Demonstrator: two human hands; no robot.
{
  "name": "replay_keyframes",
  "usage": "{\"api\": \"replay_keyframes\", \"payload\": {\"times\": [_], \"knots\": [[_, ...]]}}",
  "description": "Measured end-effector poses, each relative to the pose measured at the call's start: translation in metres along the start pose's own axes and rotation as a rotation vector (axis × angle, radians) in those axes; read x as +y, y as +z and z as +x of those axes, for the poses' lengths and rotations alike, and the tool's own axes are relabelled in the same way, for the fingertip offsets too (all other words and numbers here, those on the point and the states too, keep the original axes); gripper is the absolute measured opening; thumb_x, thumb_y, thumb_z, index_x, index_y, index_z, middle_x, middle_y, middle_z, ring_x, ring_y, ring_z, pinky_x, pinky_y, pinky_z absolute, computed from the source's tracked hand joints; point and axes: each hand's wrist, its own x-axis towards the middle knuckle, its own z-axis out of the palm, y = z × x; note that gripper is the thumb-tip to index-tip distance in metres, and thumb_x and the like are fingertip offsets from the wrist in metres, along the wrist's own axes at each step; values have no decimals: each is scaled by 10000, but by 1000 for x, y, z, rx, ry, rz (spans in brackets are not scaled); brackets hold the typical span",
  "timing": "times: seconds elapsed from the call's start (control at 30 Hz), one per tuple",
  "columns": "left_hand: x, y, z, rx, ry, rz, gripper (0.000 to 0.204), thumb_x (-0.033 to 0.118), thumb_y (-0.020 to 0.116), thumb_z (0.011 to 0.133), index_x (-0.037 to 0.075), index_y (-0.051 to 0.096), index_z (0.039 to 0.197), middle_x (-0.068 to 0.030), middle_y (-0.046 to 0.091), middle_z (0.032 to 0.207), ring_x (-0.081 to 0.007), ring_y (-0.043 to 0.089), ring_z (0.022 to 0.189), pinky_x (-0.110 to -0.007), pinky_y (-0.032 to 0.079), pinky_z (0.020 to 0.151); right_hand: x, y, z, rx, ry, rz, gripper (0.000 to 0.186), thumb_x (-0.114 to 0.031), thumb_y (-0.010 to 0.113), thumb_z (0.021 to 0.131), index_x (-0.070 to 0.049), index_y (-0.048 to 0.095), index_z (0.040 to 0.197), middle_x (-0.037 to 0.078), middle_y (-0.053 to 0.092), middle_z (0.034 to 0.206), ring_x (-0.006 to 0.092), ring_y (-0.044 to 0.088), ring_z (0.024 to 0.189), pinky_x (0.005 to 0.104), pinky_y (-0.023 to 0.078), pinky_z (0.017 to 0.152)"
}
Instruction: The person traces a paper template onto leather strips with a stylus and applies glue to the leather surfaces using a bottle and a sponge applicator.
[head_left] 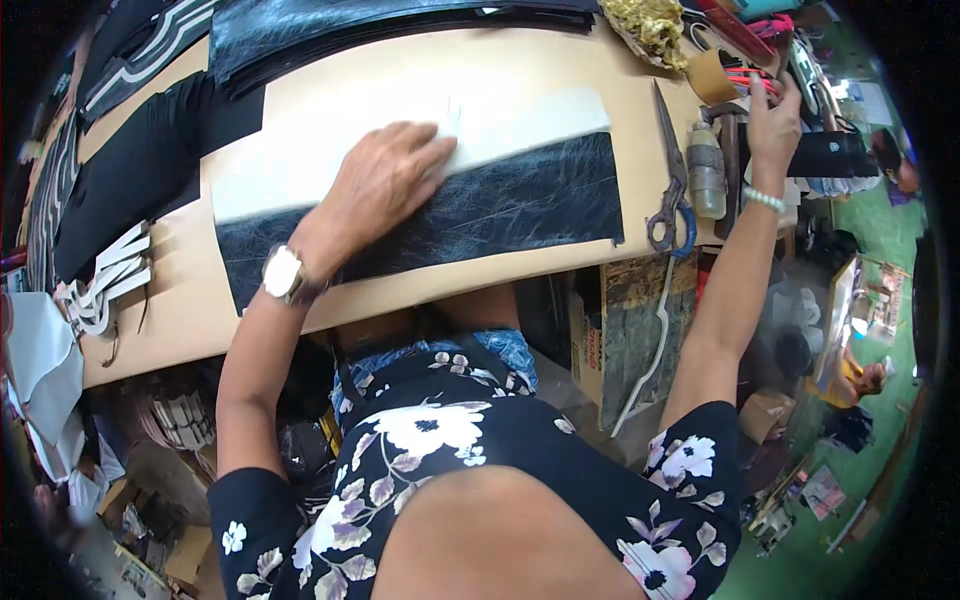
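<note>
A dark, creased, leather-like panel (520, 200) lies along the front of the table, with a white sheet (540, 120) over its far part. My left hand (395, 175) rests on both, palm down, its fingers stretched out to the right and somewhat blurred. At the table's right end, my right hand (775, 125) reaches among small tools, its fingers curled by a pink-red handle (745, 76). What those fingers hold, if anything, is hidden. Nearest to that hand are a roll of brown tape (710, 78) and a squeeze bottle wrapped in tape (707, 170).
Large scissors (672, 180) lie right of the panel, blades pointing away. Dark sheets (400, 40) are stacked at the back. Black fabric (140, 170) and cut white strips (112, 280) occupy the left. A crumpled yellowish lump (648, 32) sits at the back right.
</note>
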Motion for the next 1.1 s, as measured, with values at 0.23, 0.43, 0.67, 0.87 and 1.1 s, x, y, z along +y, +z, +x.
{"api": "replay_keyframes", "payload": {"times": [0.23,0.43,0.67,0.87,1.1], "knots": [[-18,-4,6,172,-35,90,363,187,665,782,73,598,1121,-127,587,1112,-282,529,1073,-387,447,894,-66,3,-103,-768,-116,412,359,-188,646,782,-7,599,1088,134,639,997,241,610,904,316,478,795],[-38,-69,-79,-110,-496,45,514,242,790,587,17,595,1006,-131,592,973,-279,562,953,-371,453,837,-88,21,-95,-943,-387,372,438,-136,754,647,-3,556,1014,104,581,838,185,560,815,305,455,770],[-57,-90,-111,-220,-621,-112,576,163,826,515,41,566,1014,-80,580,890,-254,540,870,-356,440,790,-99,15,-80,-1259,-436,388,300,-92,745,637,28,521,797,120,523,715,224,522,694,335,424,651],[-70,-85,-110,-15,-408,-158,403,135,781,590,18,597,929,-98,615,864,-291,552,914,-374,433,832,-109,-46,-76,-980,-376,662,179,21,688,652,40,634,822,116,628,770,217,615,726,299,474,671],[-89,-106,-116,-238,-574,-519,210,212,668,777,24,618,855,-71,645,890,-196,595,893,-324,455,788,-69,-56,-60,-951,119,785,206,31,609,788,44,649,989,30,612,889,95,542,837,227,425,772]]}}
